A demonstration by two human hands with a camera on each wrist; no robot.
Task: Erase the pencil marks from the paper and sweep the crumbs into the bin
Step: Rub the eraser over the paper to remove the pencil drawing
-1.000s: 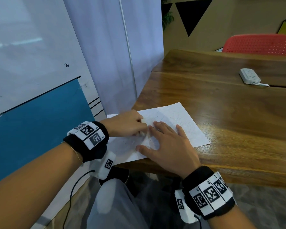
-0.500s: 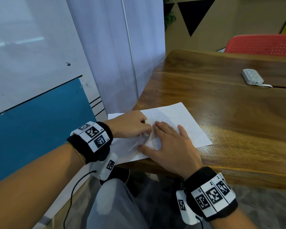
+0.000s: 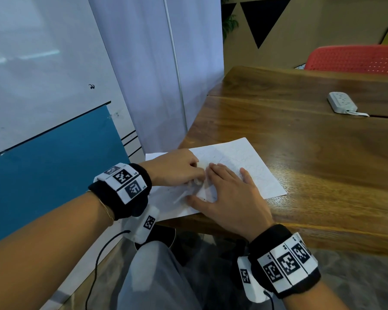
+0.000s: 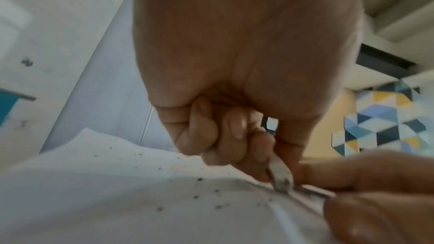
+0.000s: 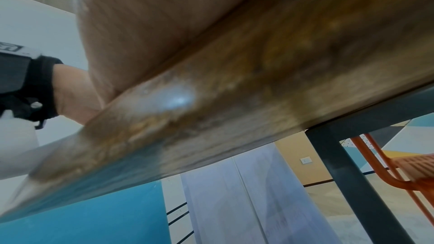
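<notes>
A white sheet of paper [image 3: 244,162] with faint pencil lines lies at the near left corner of the wooden table [image 3: 311,153]. My left hand [image 3: 177,168] grips a small white eraser [image 4: 280,177] with a grey, dirty tip and presses it onto the paper [image 4: 117,192]. My right hand [image 3: 229,193] lies flat on the sheet, fingers spread, just right of the eraser. Dark eraser crumbs [image 4: 199,195] are scattered on the paper near the eraser. The paper is wrinkled beside the tip. No bin is in view.
A white power strip [image 3: 342,105] lies on the far right of the table. A red chair [image 3: 354,59] stands behind it. A white and blue wall panel [image 3: 49,153] is at the left. The table's near edge [image 5: 211,108] fills the right wrist view.
The left hand has rubbed the eraser a little down and back across the sheet, and a crease has risen in the paper. The right hand stays flat on the sheet.
</notes>
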